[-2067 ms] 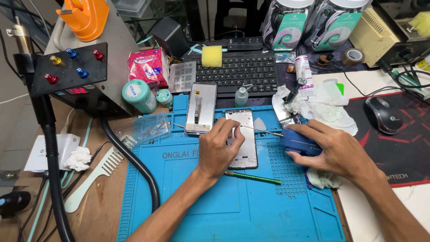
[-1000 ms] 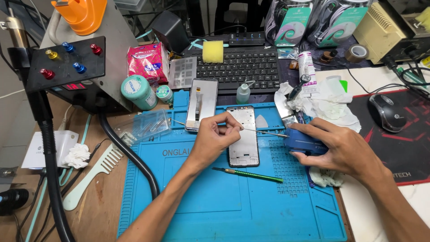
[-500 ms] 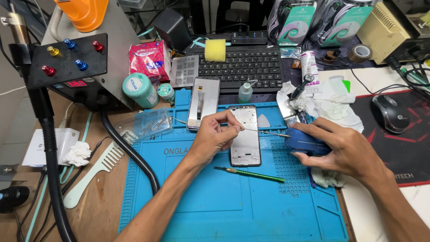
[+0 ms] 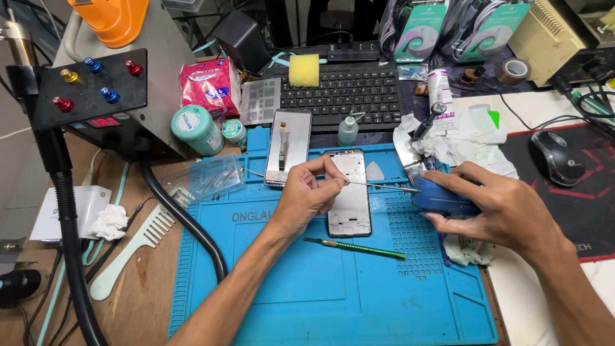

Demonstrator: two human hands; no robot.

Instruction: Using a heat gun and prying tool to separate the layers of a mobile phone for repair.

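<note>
A phone frame [image 4: 350,195] lies flat on the blue work mat [image 4: 320,288]. My left hand [image 4: 306,195] rests beside its left edge and pinches thin metal tweezers [image 4: 378,186], which stretch right across the frame. My right hand [image 4: 496,205] is closed over a dark blue tool [image 4: 442,200] at the mat's right side; a metal scraper blade [image 4: 407,156] sticks up from its far end. A second phone part [image 4: 289,156] lies up-left of the frame. A green-handled tool [image 4: 359,248] lies on the mat below the frame.
A black keyboard [image 4: 343,96] with a yellow sponge [image 4: 303,69] sits behind the mat. A hot-air station [image 4: 109,83] and its black hose [image 4: 182,218] stand left. Crumpled tissues [image 4: 474,144], a mouse [image 4: 556,157], a small bottle [image 4: 348,130], a teal jar [image 4: 195,130] and a comb [image 4: 128,256] lie around.
My left hand has shifted left off the phone frame, uncovering it, and now holds the tweezers across its upper part. My right hand stays on the blue tool.
</note>
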